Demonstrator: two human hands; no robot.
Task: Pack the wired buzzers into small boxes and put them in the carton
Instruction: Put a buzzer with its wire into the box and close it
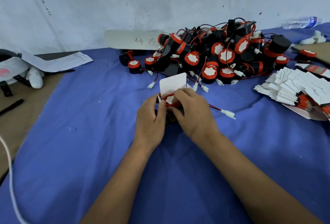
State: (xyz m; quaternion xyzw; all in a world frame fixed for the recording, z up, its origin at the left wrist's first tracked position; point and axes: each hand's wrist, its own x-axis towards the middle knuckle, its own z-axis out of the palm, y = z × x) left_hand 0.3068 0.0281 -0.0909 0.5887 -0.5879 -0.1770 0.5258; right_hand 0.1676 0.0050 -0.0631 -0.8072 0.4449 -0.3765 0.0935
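Observation:
At the middle of the blue cloth, my left hand [151,116] grips a small box [172,83] whose white top flap stands open. Inside its mouth sits a black buzzer with a red rim and white face [169,99]. My right hand [193,113] holds that buzzer, fingers curled over its top and thumb under it. The buzzer's red and black wire trails right to a white plug [228,114] lying on the cloth. A big pile of the same wired buzzers [219,55] lies just beyond the hands. Much of the box body is hidden by both hands.
A fanned stack of flat unfolded boxes [294,89] lies at the right. A cardboard piece marked "46" [132,39] leans on the wall behind the pile. A paper sheet [60,62], a white glove [35,79] and a black pen [11,106] lie at the left; a water bottle [300,22] far right.

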